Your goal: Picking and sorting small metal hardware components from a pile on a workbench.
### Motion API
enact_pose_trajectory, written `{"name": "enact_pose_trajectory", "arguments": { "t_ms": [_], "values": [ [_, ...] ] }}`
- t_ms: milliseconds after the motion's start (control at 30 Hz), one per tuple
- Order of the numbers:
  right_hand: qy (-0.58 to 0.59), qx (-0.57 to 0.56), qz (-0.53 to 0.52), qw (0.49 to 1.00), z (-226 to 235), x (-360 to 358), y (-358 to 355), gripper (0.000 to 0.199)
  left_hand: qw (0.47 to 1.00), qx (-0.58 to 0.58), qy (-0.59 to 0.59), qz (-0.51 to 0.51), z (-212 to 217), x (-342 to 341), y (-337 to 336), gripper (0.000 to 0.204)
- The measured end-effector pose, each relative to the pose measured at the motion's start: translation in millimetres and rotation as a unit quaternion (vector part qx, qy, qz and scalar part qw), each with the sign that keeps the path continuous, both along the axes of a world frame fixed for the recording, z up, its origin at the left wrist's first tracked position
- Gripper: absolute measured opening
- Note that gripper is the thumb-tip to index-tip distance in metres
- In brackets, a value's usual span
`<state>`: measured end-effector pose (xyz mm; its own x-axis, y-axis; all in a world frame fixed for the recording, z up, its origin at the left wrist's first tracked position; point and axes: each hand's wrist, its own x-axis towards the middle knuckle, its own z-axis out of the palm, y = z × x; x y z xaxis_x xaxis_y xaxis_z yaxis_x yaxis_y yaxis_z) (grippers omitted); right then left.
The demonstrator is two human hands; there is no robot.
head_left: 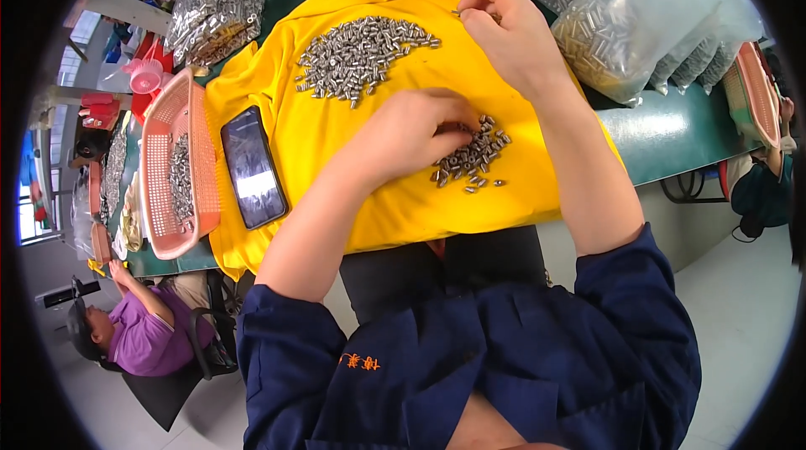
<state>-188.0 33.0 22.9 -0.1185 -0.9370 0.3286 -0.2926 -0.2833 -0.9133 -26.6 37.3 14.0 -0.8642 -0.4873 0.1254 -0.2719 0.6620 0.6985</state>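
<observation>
A yellow cloth covers the work table in front of me. On it, a large heap of small silvery metal cylinders lies at the far left of centre, and a smaller pile of short metal pieces lies nearer, right of centre. My left hand reaches over the smaller pile, its fingers curled down among the pieces; what they grip is hidden. Farther off, my right hand is closed in a pinch at the cloth's upper right. A small metal cylinder peeks out at its fingertips.
A phone and a pink basket with metal parts stand left. Bags of metal parts sit far left; more clear bags stand right on the green table. Other people sit at left and far right.
</observation>
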Motion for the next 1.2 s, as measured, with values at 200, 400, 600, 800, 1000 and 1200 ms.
{"name": "enact_pose_trajectory", "arguments": {
  "t_ms": [200, 400, 600, 800, 1000, 1200],
  "values": [
    [-0.018, -0.015, -0.018, 1.000, 3, -1, -4, 0.013, 0.985, -0.098, -0.006, 0.141, 8, -5, -44, 0.015],
    [-0.012, -0.035, -0.025, 0.999, 5, -4, -10, 0.013, 0.966, -0.231, -0.048, 0.108, -16, -19, -94, 0.014],
    [0.056, -0.043, -0.026, 0.997, 4, 2, 0, 0.007, 0.938, -0.301, -0.106, 0.136, -29, -22, -95, 0.008],
    [0.004, -0.020, -0.026, 0.999, 9, 6, 5, 0.006, 0.949, -0.271, -0.085, 0.139, -16, -21, -86, 0.006],
    [-0.049, 0.006, -0.009, 0.999, 11, 8, 2, 0.008, 0.972, 0.076, 0.044, 0.218, 16, -6, -55, 0.011],
    [-0.021, 0.034, 0.046, 0.998, 2, 12, 8, 0.009, 0.853, 0.393, 0.275, 0.205, -4, 14, -32, 0.013]
  ]
}}
